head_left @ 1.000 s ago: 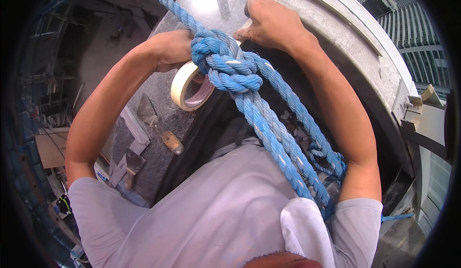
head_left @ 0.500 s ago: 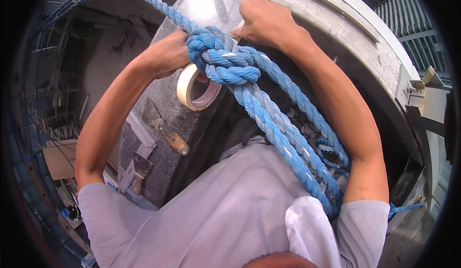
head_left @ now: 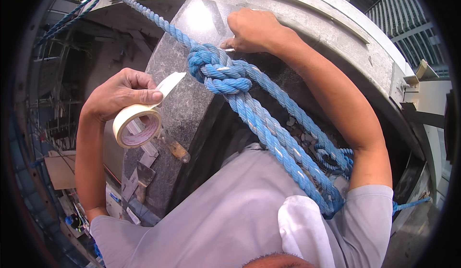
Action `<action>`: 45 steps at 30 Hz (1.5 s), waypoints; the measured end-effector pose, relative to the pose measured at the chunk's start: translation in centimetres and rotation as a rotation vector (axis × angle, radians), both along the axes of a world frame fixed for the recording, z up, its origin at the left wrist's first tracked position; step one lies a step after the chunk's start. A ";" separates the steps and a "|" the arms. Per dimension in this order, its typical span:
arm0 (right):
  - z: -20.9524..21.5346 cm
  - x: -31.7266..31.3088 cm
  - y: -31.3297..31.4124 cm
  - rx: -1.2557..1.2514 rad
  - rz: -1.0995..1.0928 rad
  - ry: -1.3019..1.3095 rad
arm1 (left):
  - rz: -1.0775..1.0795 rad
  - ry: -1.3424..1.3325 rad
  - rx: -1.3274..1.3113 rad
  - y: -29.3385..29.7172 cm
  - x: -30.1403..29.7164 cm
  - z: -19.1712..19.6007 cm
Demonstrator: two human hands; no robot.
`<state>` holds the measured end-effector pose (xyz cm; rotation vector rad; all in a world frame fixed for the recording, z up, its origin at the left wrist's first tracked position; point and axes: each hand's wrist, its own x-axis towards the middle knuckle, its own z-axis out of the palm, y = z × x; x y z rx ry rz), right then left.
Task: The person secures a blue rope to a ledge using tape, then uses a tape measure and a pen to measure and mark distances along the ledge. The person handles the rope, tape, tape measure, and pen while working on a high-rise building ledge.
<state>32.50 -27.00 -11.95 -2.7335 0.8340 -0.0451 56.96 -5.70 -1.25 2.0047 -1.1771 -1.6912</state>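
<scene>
A roll of cream masking tape [head_left: 121, 125] hangs from my left hand [head_left: 120, 92]. The thumb and fingers of that hand pinch the tape's free end [head_left: 172, 82], which sticks out as a short pale strip toward the rope. My right hand [head_left: 254, 30] is curled at the far edge of the grey speckled slab [head_left: 163, 66]; a small white bit [head_left: 229, 50], probably tape, shows at its fingertips. Between my hands sits a thick blue rope knot [head_left: 218, 71], touched by neither hand.
Blue rope strands [head_left: 273, 138] run from the knot to my right side. On the slab lie a wooden-handled trowel [head_left: 176, 151], partly behind the tape roll, and a scraper [head_left: 145, 175]. A curved concrete ledge [head_left: 331, 37] bounds the far side. Over the slab's left edge, the ground drops away.
My left hand has moved left and toward me with the tape roll, away from the knot, and a torn strip end now shows. My right hand has shifted slightly left.
</scene>
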 end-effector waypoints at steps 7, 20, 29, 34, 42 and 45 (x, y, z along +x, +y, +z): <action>-3.8 -1.5 -5.8 0.130 0.099 -0.228 | 0.044 -0.020 0.024 3.3 1.4 1.0; -3.1 -3.1 -1.6 -0.141 0.088 -0.239 | 0.045 0.016 -0.002 2.2 1.0 -0.5; -1.6 -2.8 -5.8 -0.163 0.045 -0.165 | 0.049 0.021 -0.003 2.2 1.3 -0.4; -0.6 -2.7 -9.7 -0.118 0.030 -0.215 | 0.082 0.014 -0.047 3.2 1.6 0.2; -3.5 -2.3 -10.0 -0.163 0.047 -0.113 | 0.100 0.039 -0.084 3.5 1.8 0.3; -3.5 -2.9 -11.0 -0.269 -0.010 -0.178 | 0.097 0.028 -0.083 3.5 1.5 0.1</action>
